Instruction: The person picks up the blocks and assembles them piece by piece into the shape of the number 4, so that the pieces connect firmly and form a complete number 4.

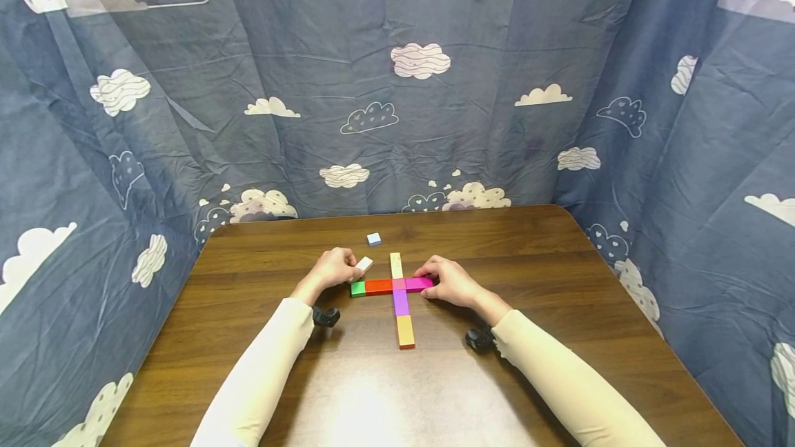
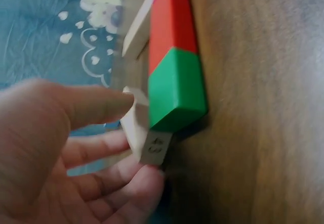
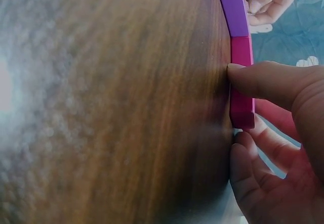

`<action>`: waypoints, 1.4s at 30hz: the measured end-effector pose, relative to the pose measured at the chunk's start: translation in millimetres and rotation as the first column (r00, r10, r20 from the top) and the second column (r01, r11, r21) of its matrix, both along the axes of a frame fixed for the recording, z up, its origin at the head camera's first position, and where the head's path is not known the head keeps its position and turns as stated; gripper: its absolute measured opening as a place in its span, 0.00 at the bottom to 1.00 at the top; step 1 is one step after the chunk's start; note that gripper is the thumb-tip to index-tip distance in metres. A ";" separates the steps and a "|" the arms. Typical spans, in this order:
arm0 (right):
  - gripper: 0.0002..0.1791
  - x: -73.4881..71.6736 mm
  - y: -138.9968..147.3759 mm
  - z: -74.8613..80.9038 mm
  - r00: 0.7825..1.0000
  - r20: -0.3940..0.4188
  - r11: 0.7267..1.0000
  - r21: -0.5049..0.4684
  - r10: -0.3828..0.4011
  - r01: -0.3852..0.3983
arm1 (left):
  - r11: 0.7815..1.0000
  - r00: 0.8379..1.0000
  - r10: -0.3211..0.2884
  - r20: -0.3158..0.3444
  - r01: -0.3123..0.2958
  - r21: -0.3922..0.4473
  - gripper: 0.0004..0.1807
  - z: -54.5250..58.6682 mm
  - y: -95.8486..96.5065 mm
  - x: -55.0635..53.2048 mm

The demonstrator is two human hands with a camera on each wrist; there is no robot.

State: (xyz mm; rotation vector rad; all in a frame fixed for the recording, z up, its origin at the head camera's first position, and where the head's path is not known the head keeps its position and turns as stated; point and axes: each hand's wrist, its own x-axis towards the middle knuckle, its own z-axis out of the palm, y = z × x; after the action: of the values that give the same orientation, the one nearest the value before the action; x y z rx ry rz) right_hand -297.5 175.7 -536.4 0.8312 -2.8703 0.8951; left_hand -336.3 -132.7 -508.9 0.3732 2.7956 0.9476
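Note:
My left hand pinches a pale wooden block between thumb and fingers; the number 43 shows on its end. That block is tilted close beside a green block, which lines up with a red block. On the other side, my right hand has its thumb and fingers around the outer end of a magenta block. Together the blocks form a cross on the table, with a pink square at the middle. A pale yellow block makes the far arm; a purple block and an orange block make the near arm.
A small white-and-blue block lies by itself near the back of the brown wooden table. Behind and at the sides hangs a dark blue curtain with a cloud print. Black wrist devices sit by both cuffs.

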 end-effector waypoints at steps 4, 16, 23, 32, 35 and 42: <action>0.22 -0.4 -0.2 -0.5 1.000 0.002 1.000 -0.003 -0.001 0.001 | 0.991 0.992 -0.063 0.113 0.050 0.121 0.20 2.1 -7.4 -0.5; 0.22 -1.1 0.8 -2.0 1.000 -0.010 1.000 -0.006 0.005 -0.005 | 0.970 0.974 -0.192 0.118 0.170 0.172 0.36 2.7 -19.3 0.6; 0.22 0.0 0.7 -2.1 1.000 -0.009 1.000 -0.008 0.007 -0.007 | 0.968 0.973 -0.220 0.072 0.208 0.141 0.36 1.0 -19.5 1.4; 0.22 -0.3 1.3 0.7 1.000 -0.001 1.000 -0.011 0.006 -0.006 | 0.972 0.977 -0.204 0.053 0.196 0.131 0.35 1.1 -19.6 0.9; 0.24 -1.3 2.4 4.2 0.999 0.038 1.000 -0.016 0.023 -0.023 | 0.974 0.979 -0.197 0.044 0.190 0.126 0.35 -0.7 -20.7 1.1; 0.23 -12.2 4.5 24.1 0.985 0.148 0.996 -0.032 0.084 -0.080 | 0.971 0.984 -0.181 -0.007 0.179 0.159 0.29 -3.3 -23.7 4.0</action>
State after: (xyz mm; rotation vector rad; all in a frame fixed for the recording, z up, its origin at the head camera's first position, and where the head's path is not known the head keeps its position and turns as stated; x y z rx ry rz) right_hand -309.7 180.1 -512.3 0.9241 -2.9621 1.0447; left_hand -332.3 -156.4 -512.2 0.6318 2.6308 1.1281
